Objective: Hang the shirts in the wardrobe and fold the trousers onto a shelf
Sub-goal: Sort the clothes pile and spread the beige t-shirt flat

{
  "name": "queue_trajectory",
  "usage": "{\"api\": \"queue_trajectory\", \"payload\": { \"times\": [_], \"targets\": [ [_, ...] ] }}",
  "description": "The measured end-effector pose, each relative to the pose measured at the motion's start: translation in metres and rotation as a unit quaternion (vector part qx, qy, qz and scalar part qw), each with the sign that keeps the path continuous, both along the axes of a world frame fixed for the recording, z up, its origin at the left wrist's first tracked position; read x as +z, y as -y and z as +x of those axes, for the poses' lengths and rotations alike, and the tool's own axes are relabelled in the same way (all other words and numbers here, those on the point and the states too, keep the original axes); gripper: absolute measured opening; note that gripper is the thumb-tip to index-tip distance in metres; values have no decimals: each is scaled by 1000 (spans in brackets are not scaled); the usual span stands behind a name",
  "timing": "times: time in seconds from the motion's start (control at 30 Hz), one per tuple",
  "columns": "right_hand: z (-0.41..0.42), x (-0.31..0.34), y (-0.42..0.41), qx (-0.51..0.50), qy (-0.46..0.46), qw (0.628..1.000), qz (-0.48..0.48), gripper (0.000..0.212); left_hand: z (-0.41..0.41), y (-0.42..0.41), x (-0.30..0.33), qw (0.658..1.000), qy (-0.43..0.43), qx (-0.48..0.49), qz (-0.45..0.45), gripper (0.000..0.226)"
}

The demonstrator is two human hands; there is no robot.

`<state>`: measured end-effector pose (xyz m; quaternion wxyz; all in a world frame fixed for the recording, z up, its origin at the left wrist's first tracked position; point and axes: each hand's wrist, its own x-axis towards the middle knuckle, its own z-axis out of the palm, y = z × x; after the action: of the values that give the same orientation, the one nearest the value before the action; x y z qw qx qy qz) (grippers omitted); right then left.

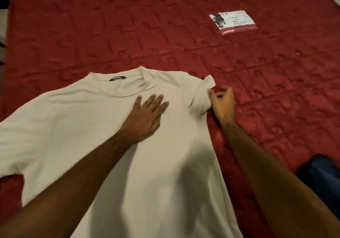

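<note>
Your two bare forearms are reaching in from the bottom edge, stretching out over a cream T-shirt [82, 127] that is lying flat on a red quilted mattress [128, 35], its neck pointing away from you. Your left hand [145, 116] is resting palm-down on the chest of the shirt just below the collar, with its fingers straight and spread, so its grip is closing on nothing. Your right hand [221, 102] is sitting at the shirt's right edge, beside the folded-in right sleeve [200, 98]; its fingers are loosely curled and its thumb is touching the sleeve's edge, but you cannot tell whether that grip is really pinching the cloth or only brushing against it. Something dark blue [320, 180] is poking in at the lower right of the mattress, well apart from the shirt. Farther off, a white and red label [233, 21] is lying flat on the mattress surface.
</note>
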<state>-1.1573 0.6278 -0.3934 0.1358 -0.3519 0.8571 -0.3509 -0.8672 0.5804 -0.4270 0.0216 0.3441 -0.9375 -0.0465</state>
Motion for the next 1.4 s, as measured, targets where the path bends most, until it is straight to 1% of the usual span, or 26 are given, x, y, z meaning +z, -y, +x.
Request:
{"api": "queue_trajectory", "payload": {
  "times": [0.07, 0.17, 0.3, 0.33, 0.47, 0.57, 0.63, 0.73, 0.77, 0.8, 0.83, 0.87, 0.9, 0.93, 0.97, 1.0, 1.03, 1.07, 1.1, 1.17, 1.2, 1.23, 1.27, 1.33, 1.37, 1.4],
  "targets": [
    [-13, -2, -13, 61, 41, 997, 14, 54, -54, 2, 1, 1000, 2, -19, 4, 60],
    [-15, -6, -16, 145, 87, 985, -12, 35, -114, 15, 4, 998, -8, 42, 41, 63],
    [-21, -17, -14, 194, 124, 972, -42, 10, -137, 28, -7, 996, -27, 86, 27, 60],
    [-23, -17, -15, 193, 144, 969, -48, 4, -137, 27, -10, 995, -42, 85, 23, 59],
    [-41, -5, -30, 106, 247, 960, -74, 16, -140, 27, -15, 991, -82, 97, 44, 63],
    [-46, -6, -54, 89, 243, 966, -2, 18, -144, 29, -15, 993, -45, 92, 54, 71],
    [-45, -6, -66, 55, 247, 967, 18, 17, -144, 29, -14, 994, -23, 86, 60, 76],
    [-46, -1, -68, -5, 258, 965, -39, 10, -148, 30, -9, 996, 14, 77, 46, 79],
    [-45, 4, -66, 2, 201, 977, -76, 7, -152, 30, -6, 996, 24, 75, 44, 80],
    [-42, 7, -61, 33, 93, 989, -109, 11, -155, 31, -4, 996, 29, 77, 45, 80],
    [-36, 10, -56, 89, -34, 988, -125, 21, -158, 31, -3, 995, 33, 81, 48, 80],
    [-30, 10, -49, 179, -143, 967, -115, 31, -160, 31, -3, 994, 36, 85, 50, 79],
    [-26, 6, -42, 280, -223, 931, -69, 40, -161, 31, -5, 994, 36, 89, 54, 79],
    [-26, -3, -36, 355, -281, 892, -2, 48, -163, 31, -8, 993, 34, 92, 63, 79],
    [-31, -14, -32, 382, -311, 868, 69, 57, -164, 33, -9, 992, 31, 95, 80, 80],
    [-41, -26, -31, 364, -323, 864, 125, 63, -165, 36, -8, 989, 26, 99, 105, 80],
    [-53, -33, -30, 315, -331, 875, 159, 64, -164, 42, -4, 986, 20, 98, 133, 81],
    [-63, -35, -30, 247, -320, 896, 184, 62, -162, 47, 2, 983, 17, 97, 158, 80],
    [-70, -33, -34, 178, -276, 923, 202, 60, -157, 49, 9, 981, 14, 96, 166, 79],
    [-65, -21, -52, 107, -170, 963, 181, 61, -147, 37, 20, 987, 5, 85, 134, 75],
    [-53, -14, -69, 129, -137, 973, 132, 63, -142, 19, 25, 991, -1, 71, 114, 73],
    [-36, -9, -94, 196, -140, 966, 96, 64, -136, -6, 27, 994, -2, 41, 101, 72],
    [-16, -7, -128, 297, -167, 936, 86, 67, -128, -41, 25, 996, 1, -3, 90, 71],
    [16, -9, -206, 476, -242, 838, 115, 75, -101, -118, 13, 994, 21, -90, 51, 70],
    [25, -6, -240, 518, -262, 802, 142, 79, -87, -152, 9, 992, 32, -111, 42, 69],
    [29, -3, -269, 539, -272, 780, 167, 83, -74, -182, 9, 991, 39, -114, 53, 69]
  ]
}}
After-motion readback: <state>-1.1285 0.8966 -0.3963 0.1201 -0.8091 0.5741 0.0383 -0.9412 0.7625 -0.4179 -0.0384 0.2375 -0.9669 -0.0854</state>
